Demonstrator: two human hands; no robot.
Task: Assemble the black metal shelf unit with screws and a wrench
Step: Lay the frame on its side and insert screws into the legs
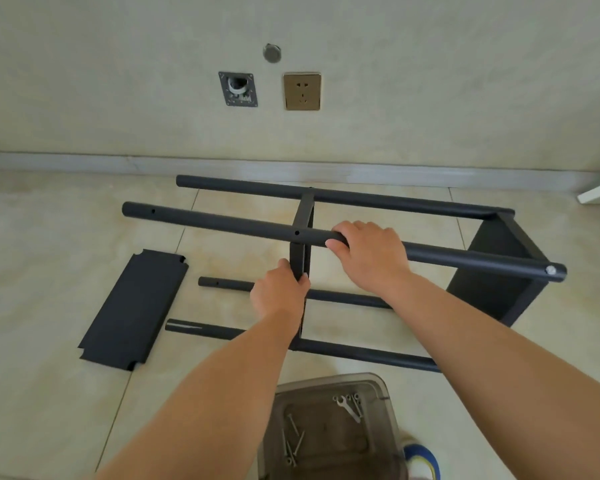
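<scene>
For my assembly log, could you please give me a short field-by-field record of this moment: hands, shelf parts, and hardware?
left hand: grips the middle shelf panel, held upright between the poles
right hand: grips the upper front pole
end panel: fixed at the poles' right end, screw head showing
loose shelf panel: flat on the floor, left
clear bin: holds screws and wrench

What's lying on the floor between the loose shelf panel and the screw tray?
In the head view, the open end of the nearest black pole lies between the loose shelf panel and the screw tray; otherwise bare tile.
</scene>
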